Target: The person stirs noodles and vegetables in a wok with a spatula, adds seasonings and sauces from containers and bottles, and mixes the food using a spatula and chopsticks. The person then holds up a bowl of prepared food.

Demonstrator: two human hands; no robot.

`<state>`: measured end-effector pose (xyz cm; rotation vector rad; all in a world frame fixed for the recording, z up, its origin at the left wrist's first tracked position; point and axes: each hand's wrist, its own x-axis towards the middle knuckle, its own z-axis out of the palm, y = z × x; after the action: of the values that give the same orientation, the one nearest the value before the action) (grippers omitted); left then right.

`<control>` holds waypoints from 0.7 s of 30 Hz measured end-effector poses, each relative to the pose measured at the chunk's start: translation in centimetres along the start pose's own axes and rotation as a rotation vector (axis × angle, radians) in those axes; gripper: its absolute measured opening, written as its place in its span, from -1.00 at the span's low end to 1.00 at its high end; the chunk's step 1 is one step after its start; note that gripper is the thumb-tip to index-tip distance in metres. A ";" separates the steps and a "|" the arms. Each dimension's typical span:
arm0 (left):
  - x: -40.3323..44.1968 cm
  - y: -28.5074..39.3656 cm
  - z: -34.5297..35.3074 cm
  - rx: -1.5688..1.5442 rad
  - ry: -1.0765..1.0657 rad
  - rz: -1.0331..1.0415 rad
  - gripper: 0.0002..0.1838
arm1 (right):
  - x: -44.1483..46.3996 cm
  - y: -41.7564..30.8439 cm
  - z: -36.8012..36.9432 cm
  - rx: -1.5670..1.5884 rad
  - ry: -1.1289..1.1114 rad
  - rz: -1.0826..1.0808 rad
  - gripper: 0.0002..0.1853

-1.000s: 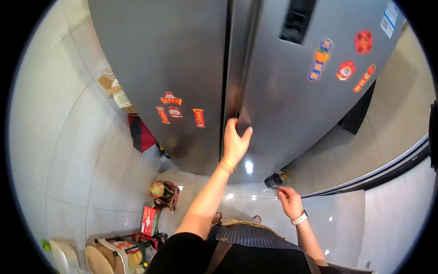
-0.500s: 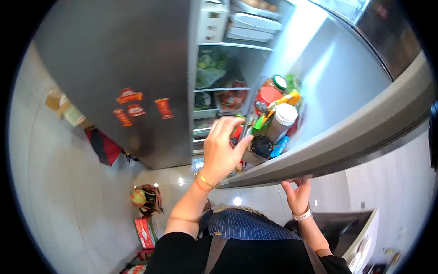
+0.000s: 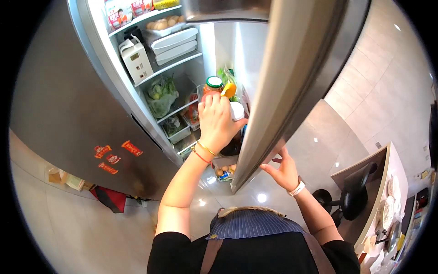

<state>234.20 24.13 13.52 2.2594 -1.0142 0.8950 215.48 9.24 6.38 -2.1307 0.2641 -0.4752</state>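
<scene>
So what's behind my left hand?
A green-lidded jar, an orange item and a white cap show beyond your left hand; whatever sits directly behind it is covered.

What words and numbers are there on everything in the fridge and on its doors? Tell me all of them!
None can be read clearly.
Red-and-gold stickers on the grey metal left door: marks too small.
Red-and-white packet on the top shelf: print too small.
White carton with a handle: dark patches, too small.
Round white lid beside the left hand: no writing shows.
</scene>
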 end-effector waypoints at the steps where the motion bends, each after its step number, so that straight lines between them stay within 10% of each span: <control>1: -0.1 0.4 0.3 -0.037 -0.030 -0.035 -0.42 | -0.1 0.1 0.1 -0.021 0.012 -0.003 -0.01; 14: -10.1 -2.6 -22.5 -0.715 0.557 -0.260 -0.23 | -0.5 -0.9 2.8 -0.008 -0.234 -0.312 -0.03; 19: -6.8 -0.3 -16.1 -1.005 -0.229 0.347 -0.21 | 0.2 1.9 0.5 0.349 -0.755 -0.325 -0.34; 21: -4.4 8.5 -12.3 -1.132 -0.292 -0.099 -0.24 | 0.7 3.8 -2.3 0.502 -0.872 -0.250 -0.34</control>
<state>220.87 29.20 19.83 1.4273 -1.1094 -0.1186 215.13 5.17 4.62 -1.6855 -0.5642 0.2584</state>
